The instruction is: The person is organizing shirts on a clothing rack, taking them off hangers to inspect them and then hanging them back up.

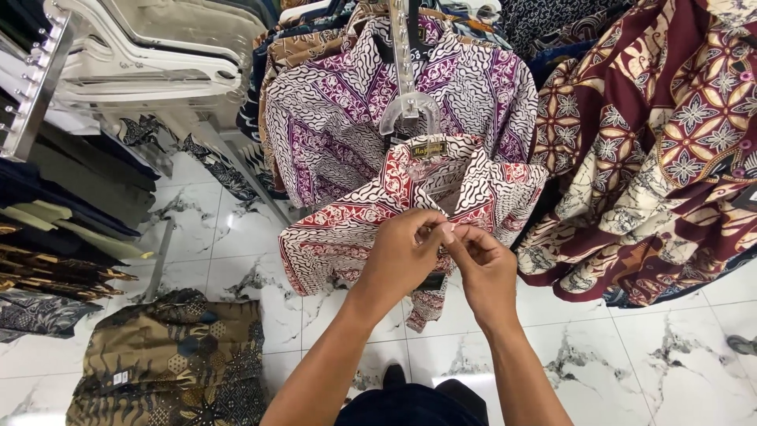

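2 hands, left hand [406,251] and right hand [482,264], pinch red batik shirt [465,185] front.

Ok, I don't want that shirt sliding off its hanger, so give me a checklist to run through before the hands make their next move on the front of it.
1. Red and white shirt hangs on the clear hanger: ok.
2. Left hand on the shirt front below the collar: ok.
3. Right hand pinching at the same spot: ok.
4. Button or closure between the fingertips: cannot tell, hidden.
5. Collar spread evenly on the hanger: ok.
6. Purple shirt behind not caught in the hands: ok.
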